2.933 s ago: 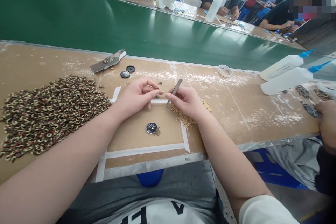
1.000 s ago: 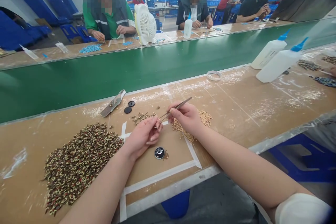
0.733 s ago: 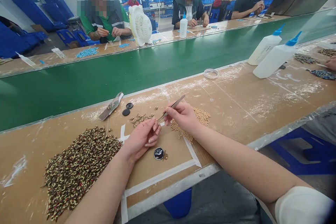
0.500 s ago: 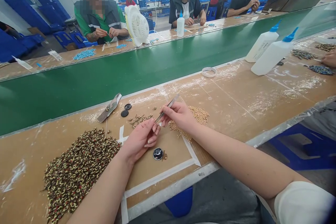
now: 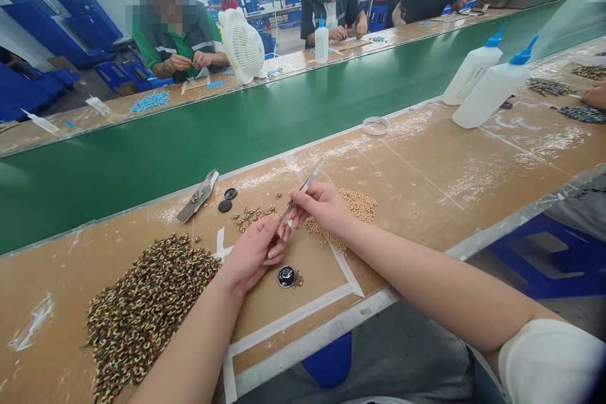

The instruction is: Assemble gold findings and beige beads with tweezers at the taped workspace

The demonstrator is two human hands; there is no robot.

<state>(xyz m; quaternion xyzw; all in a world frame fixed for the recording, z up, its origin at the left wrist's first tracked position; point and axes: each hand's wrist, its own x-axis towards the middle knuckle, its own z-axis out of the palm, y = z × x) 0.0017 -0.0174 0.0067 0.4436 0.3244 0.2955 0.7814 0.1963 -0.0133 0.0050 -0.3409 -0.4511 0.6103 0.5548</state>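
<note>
**Tweezers (image 5: 310, 180) in your right hand (image 5: 324, 207), their tips at your left hand (image 5: 258, 243)**

The brown tabletop (image 5: 411, 183) stretches across in front of you, glossy and scuffed, with a green strip (image 5: 165, 158) running along its far side. Beyond that, a person in green sleeves (image 5: 177, 41) works near a white fan (image 5: 243, 44).

On your left lies the big heap of brown-and-cream pieces (image 5: 151, 309), flecked with red; your left forearm passes just beside it. Well off to your right, two white bottles with blue nozzles lean at a slant, the nearer bottle (image 5: 490, 95) overlapping the farther bottle (image 5: 473, 72).

Your hands meet over the far part of a patch edged with white tape (image 5: 293, 319). Your right fingers are closed around the tweezers, which slope down toward your left fingertips. Your left fingers are narrow, thumb against forefinger; you can't tell from this view what sits between them.

The spread of tan beads (image 5: 357, 205) lies behind and beside your right hand. Past your left hand, a creased grey strip (image 5: 199, 197) lies near two black discs (image 5: 225, 206). Farther right is a white ring (image 5: 377, 132), lying flat.

Inside the taped patch, just below your hands, sits a small round dish of dark, shiny stuff (image 5: 286, 276). Smallest of all, loose brass-coloured bits (image 5: 255, 212) are scattered just beyond your left fingers.
</note>
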